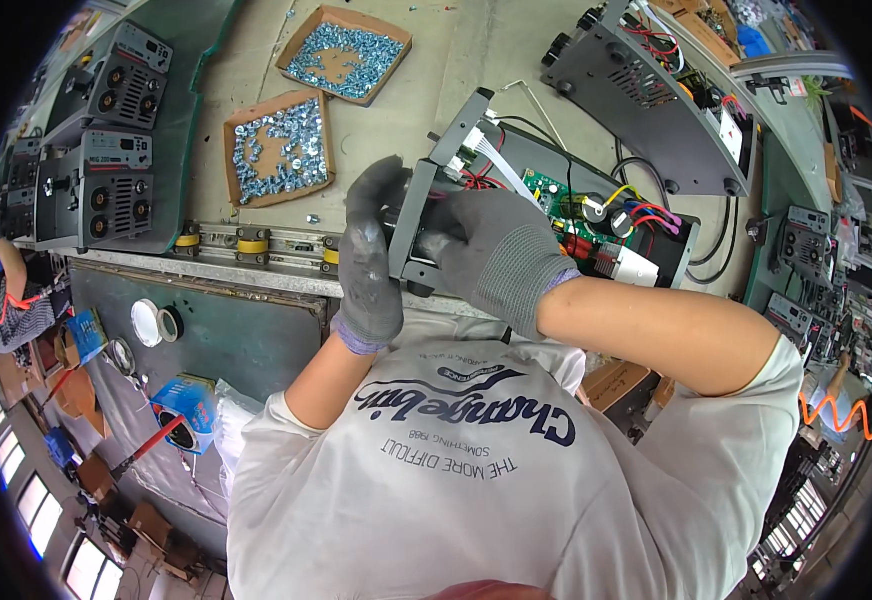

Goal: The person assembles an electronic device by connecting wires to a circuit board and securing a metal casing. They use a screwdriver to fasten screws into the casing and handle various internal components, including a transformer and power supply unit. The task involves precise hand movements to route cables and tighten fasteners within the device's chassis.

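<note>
An open-topped welding-machine-like unit lies in front of me, with a grey end panel (413,222) facing left. My left hand (368,270), in a grey glove, is cupped against that panel's outer face with its fingers bent round it; a dark part between palm and panel is mostly hidden. On the inner side, my gloved right hand (496,245) has its fingers curled in close behind the panel. What they grip there is hidden. A white ribbon of wires (504,165) runs from the panel to a green circuit board (548,192). Coloured leads (641,212) sit farther right.
Two cardboard trays of screws, one nearer (330,165) and one farther (401,70), lie on the bench. A second opened unit (646,110) stands at the far right, with black cables (731,235) below it. Finished-looking units (116,185) are at left. A roller rail (286,243) edges the bench.
</note>
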A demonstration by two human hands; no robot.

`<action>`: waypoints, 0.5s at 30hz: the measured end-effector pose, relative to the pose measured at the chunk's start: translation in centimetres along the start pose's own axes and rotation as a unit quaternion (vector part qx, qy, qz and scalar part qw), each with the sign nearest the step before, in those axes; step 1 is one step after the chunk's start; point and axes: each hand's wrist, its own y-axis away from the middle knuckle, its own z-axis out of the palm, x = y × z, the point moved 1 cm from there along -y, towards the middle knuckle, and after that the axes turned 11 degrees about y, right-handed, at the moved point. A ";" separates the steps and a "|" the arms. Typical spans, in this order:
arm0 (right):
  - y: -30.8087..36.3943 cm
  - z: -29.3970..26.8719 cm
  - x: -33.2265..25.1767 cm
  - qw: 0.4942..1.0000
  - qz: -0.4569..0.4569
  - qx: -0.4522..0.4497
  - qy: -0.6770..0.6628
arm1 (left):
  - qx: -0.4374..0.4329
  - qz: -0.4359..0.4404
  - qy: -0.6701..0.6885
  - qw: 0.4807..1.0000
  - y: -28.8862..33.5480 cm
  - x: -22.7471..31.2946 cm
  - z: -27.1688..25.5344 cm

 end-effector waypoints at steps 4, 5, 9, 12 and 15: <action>0.0 -0.5 -0.4 0.999 0.033 -0.023 -0.003 | 0.003 -0.024 0.016 1.000 0.1 0.8 0.6; -0.1 -0.4 -0.4 0.999 0.035 -0.018 0.000 | 0.003 -0.025 0.018 1.000 0.1 0.8 0.6; -0.1 0.3 0.0 0.999 0.035 0.016 0.000 | 0.008 -0.012 0.009 1.000 0.0 0.6 0.7; 0.0 0.4 0.1 0.999 0.031 0.022 -0.008 | 0.013 -0.007 -0.005 1.000 0.0 0.6 0.6; 0.1 0.3 0.0 1.000 0.017 0.023 0.008 | 0.026 0.010 -0.014 1.000 0.0 0.4 0.7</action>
